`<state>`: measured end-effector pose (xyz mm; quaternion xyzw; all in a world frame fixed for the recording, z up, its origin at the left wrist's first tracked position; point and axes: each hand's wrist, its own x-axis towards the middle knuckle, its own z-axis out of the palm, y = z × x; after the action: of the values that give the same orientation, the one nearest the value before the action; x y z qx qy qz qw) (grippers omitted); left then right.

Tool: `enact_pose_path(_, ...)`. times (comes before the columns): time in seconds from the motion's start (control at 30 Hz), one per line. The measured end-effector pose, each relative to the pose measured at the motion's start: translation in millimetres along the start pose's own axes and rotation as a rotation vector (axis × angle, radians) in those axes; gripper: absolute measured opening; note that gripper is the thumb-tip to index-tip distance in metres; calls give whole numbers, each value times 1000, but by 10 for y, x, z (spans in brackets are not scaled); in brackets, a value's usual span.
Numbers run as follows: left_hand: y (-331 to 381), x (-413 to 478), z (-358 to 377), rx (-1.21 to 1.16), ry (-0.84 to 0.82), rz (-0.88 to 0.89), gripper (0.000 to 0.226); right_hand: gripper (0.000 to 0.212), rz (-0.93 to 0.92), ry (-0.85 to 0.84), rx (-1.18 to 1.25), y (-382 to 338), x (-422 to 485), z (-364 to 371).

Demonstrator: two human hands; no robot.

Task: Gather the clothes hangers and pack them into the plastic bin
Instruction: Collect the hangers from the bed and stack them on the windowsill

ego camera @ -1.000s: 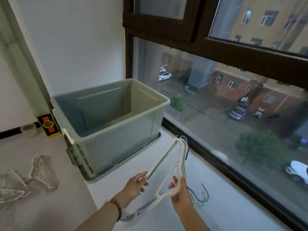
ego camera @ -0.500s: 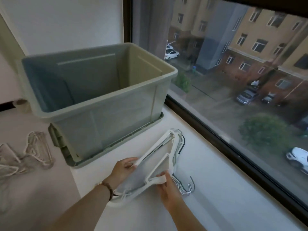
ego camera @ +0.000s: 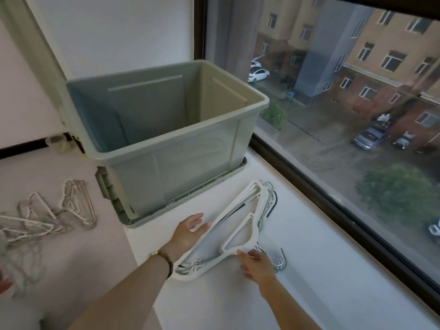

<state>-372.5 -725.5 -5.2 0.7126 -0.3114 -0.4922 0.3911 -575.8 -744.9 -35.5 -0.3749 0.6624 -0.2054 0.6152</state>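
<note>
- A loose heap of hangers (ego camera: 47, 217) lies on the left part of the bench (ego camera: 78, 265), well apart from both hands and left of the plastic bin (ego camera: 181, 160)
- The plastic bin stands at the back of the white sill (ego camera: 321, 270) in the corner by the wall, on its lid (ego camera: 133, 217); the inside that shows holds nothing
- Left hand (ego camera: 188, 232): grip released, fingers spread flat against the left edge of the stacked hangers (ego camera: 238, 225), touching but not wrapped round them
- The stacked hangers lie slanted on the sill just in front of the plastic bin, upper tips near the lid, metal hooks (ego camera: 278, 260) sticking out toward the window (ego camera: 345, 144)
- Right hand (ego camera: 256, 265): grip loosely curled at the neck of the stack, fingertips on the white plastic just beside the hooks; whether it pinches cannot be told
- A second ago the stack was raised on edge above the sill between both hands; now it lies low and flat, and the left grip has opened
- Bare sill stretches right of the stack up to the dark window frame (ego camera: 357, 225), and toward the near edge
</note>
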Motion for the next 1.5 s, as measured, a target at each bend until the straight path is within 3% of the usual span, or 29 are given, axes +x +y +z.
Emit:
enact_pose_path(0.17, 65, -403, -306, 74, 15, 45, 68, 59, -66, 9, -199, -193, -239, 108)
enact_pose_path(0.23, 117, -618, -507, 82, 72, 39, 71, 66, -100, -48, -278, -359, -389, 240)
enact_pose_path(0.37, 72, -1187, -1115, 29, 207, 26, 73, 65, -210, -220, -367, -719, -806, 856)
enact_pose_path(0.53, -355, -2258, -2225, -35, 490, -41, 70, 63, -377, -501, -492, -836, -1698, 2047)
enact_pose_path(0.63, -856, -3085, -2928, -67, 608, -64, 70, 63, -449, -677, -582, -620, -2353, 2835)
enact_pose_path(0.7, -1182, -3675, -3288, -62, 718, -60, 58, 65, -507, -796, -652, -361, -2805, 3314)
enact_pose_path(0.83, -1885, -4801, -3690, -122, 931, -243, 71, 71, -577, -1061, -773, 248, -3696, 4090)
enact_pose_path(0.97, -2576, -5734, -3799, -231, 1049, -334, 90, 79, -638, -1256, -952, 923, -4372, 4670)
enact_pose_path(1.07, -2979, -6209, -3691, -306, 1141, -430, 83, 75, -662, -1356, -1055, 1397, -4721, 4952)
enact_pose_path(1.2, -3483, -6489, -3484, -468, 1219, -494, 118, 71, -691, -1460, -1197, 1883, -4930, 5240)
enact_pose_path(1.37, -3960, -6414, -3272, -582, 1356, -635, 80, 73, -690, -1571, -1359, 2314, -4933, 5619)
enact_pose_path(1.5, -4291, -6217, -3123, -744, 1429, -755, 86, 79, -713, -1665, -1441, 2668, -4817, 5867)
